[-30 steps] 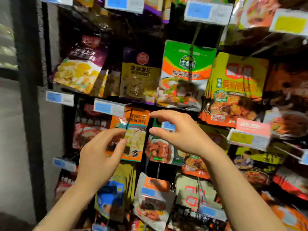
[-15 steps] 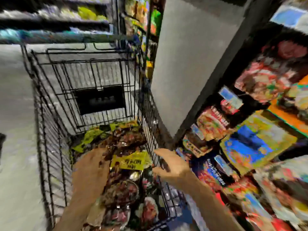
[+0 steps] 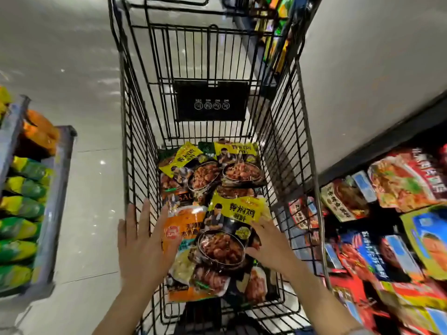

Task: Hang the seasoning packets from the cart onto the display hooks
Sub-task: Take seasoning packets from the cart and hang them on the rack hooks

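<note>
I am reading this as the pick step: both hands are reaching into the cart (image 3: pixel 285 146) for another seasoning packet. The yellow-topped packet (image 3: pixel 232 228) is lying on top of the pile at the near end. My right hand (image 3: pixel 268 243) is touching its right edge, fingers spread, nothing clamped yet. My left hand (image 3: pixel 142 245) is hovering flat and open over the cart's left wall, beside the orange packet (image 3: pixel 183 230). Next move, I judge: pinch 1 packet, then turn right to the display hooks.
</note>
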A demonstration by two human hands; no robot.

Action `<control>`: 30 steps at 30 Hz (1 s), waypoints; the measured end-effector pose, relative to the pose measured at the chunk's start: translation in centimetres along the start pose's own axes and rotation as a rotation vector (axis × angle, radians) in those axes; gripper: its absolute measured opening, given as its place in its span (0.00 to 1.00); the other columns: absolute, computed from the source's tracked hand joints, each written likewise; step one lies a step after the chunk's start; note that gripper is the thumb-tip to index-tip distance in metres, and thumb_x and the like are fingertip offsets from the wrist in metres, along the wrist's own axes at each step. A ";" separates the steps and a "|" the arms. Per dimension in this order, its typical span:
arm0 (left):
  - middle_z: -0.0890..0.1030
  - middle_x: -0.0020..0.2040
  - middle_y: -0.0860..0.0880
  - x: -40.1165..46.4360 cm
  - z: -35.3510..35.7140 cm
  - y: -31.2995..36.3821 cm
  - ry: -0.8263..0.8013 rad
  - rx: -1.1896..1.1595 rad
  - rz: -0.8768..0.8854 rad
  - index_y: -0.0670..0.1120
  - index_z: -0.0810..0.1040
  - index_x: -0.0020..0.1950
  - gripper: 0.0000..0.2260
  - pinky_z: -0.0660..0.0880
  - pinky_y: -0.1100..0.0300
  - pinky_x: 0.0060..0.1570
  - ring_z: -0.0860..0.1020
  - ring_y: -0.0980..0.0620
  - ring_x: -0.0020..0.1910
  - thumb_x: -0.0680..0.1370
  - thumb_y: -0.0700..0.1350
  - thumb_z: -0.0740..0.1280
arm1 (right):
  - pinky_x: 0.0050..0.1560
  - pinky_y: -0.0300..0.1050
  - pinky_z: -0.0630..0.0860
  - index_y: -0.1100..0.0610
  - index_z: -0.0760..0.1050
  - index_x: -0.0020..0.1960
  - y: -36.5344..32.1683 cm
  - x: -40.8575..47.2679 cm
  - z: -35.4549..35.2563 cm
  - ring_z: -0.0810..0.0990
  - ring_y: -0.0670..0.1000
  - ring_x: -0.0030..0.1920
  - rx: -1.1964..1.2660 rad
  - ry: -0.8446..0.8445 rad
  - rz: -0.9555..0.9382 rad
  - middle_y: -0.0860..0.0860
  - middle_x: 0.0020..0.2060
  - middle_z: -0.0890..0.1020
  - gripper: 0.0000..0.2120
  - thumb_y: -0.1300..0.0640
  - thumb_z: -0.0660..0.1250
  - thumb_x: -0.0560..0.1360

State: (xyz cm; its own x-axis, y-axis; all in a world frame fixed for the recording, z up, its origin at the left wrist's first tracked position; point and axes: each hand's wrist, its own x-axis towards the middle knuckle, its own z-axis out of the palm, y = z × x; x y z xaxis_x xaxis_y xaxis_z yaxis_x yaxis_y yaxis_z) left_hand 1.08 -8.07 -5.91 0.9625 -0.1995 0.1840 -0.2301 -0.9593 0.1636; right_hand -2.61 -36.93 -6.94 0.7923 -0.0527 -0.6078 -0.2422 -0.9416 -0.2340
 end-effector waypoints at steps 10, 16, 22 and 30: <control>0.64 0.74 0.38 2.8 0.5 -0.2 -0.015 0.069 -0.007 0.47 0.72 0.71 0.29 0.55 0.36 0.69 0.53 0.34 0.75 0.72 0.59 0.65 | 0.72 0.55 0.58 0.47 0.48 0.77 0.2 4.5 -0.1 0.50 0.56 0.76 0.036 -0.131 0.061 0.52 0.77 0.49 0.38 0.39 0.63 0.75; 0.64 0.74 0.40 5.8 1.0 -0.3 -0.033 0.076 -0.032 0.49 0.71 0.71 0.29 0.55 0.36 0.70 0.52 0.35 0.76 0.74 0.62 0.60 | 0.72 0.56 0.57 0.47 0.50 0.77 0.3 10.1 -2.4 0.49 0.58 0.76 0.060 -0.130 0.062 0.54 0.77 0.50 0.37 0.40 0.65 0.74; 0.65 0.74 0.41 9.4 1.6 0.2 -0.017 0.093 -0.042 0.49 0.71 0.71 0.29 0.56 0.38 0.71 0.54 0.36 0.76 0.74 0.63 0.59 | 0.69 0.57 0.64 0.50 0.50 0.77 0.6 22.5 -6.5 0.56 0.59 0.74 -0.068 0.027 0.027 0.55 0.76 0.53 0.38 0.41 0.64 0.75; 0.63 0.75 0.40 13.1 2.5 -1.0 0.006 0.103 -0.023 0.47 0.69 0.72 0.31 0.59 0.36 0.69 0.54 0.35 0.76 0.75 0.63 0.61 | 0.72 0.61 0.54 0.45 0.46 0.77 -0.2 34.7 -9.1 0.50 0.64 0.75 -0.168 0.005 -0.019 0.59 0.76 0.51 0.37 0.44 0.64 0.76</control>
State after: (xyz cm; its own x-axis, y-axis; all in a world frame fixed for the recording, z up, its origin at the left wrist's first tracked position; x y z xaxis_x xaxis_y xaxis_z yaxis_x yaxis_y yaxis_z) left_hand 14.30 -10.26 -6.07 0.9664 -0.1763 0.1870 -0.1917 -0.9792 0.0671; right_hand 30.02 -41.62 -21.14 0.7988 -0.0355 -0.6005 -0.1300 -0.9848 -0.1148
